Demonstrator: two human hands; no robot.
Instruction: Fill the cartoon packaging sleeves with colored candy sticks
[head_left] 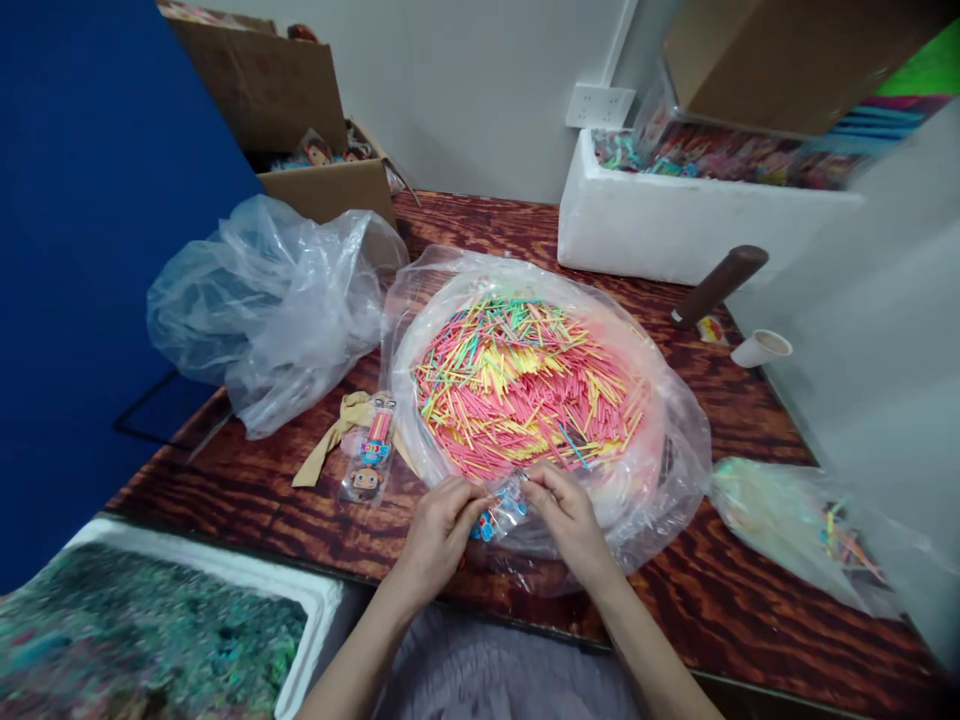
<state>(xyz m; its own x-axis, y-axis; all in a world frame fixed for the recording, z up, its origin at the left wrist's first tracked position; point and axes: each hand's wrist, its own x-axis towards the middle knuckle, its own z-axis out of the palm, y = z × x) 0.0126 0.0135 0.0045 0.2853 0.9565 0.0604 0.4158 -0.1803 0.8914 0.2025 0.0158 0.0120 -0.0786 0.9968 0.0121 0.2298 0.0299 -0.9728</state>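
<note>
The left hand (442,530) pinches one side of a small clear packet (504,508) with blue pieces, perhaps cartoon figures, at the near edge of the big bag (679,400) of coloured sticks (525,390). The right hand (568,515) pinches its other side.

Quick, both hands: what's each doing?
Left hand: closed, pinching the small clear packet.
Right hand: closed, pinching the packet's other side.
</note>
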